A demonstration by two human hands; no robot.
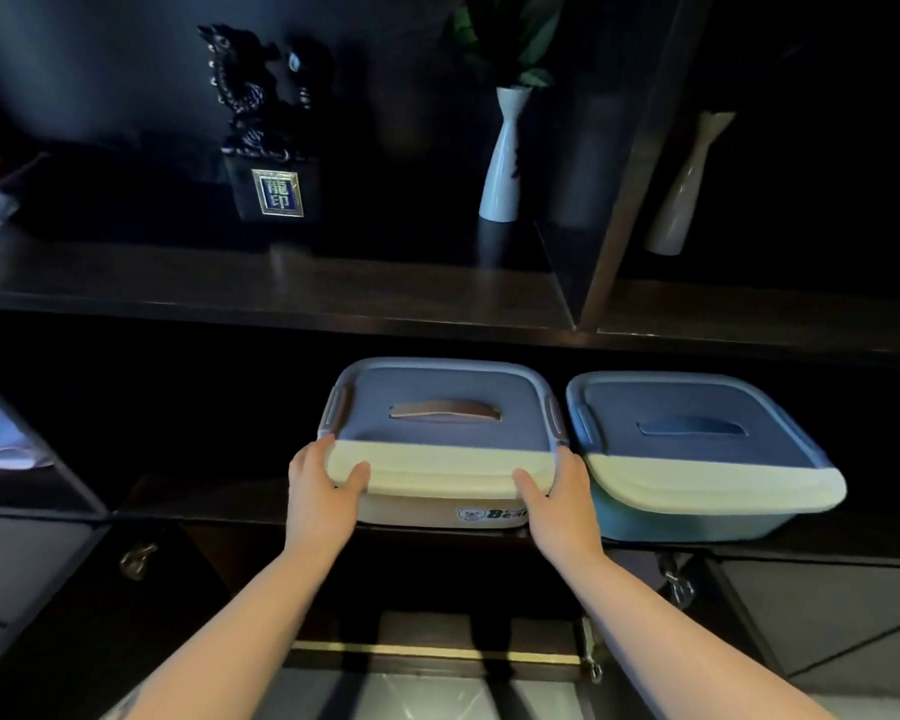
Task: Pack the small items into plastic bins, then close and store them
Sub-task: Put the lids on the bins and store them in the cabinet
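Dark shelf (240, 504) bears a lidded bin (440, 449), left grip (323, 491) and right grip (557, 493) clamped on its near corners.

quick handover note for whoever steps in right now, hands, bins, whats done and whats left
Left hand grips the front left corner of the beige bin; right hand grips its front right corner.
Beige bin: lid on, partly in on the lower shelf, front edge near the lip.
Blue bin: lid on, beside it on the right, on the same shelf.
Done: both bins closed, blue one shelved.
Left: probably seat the beige bin fully and let go.
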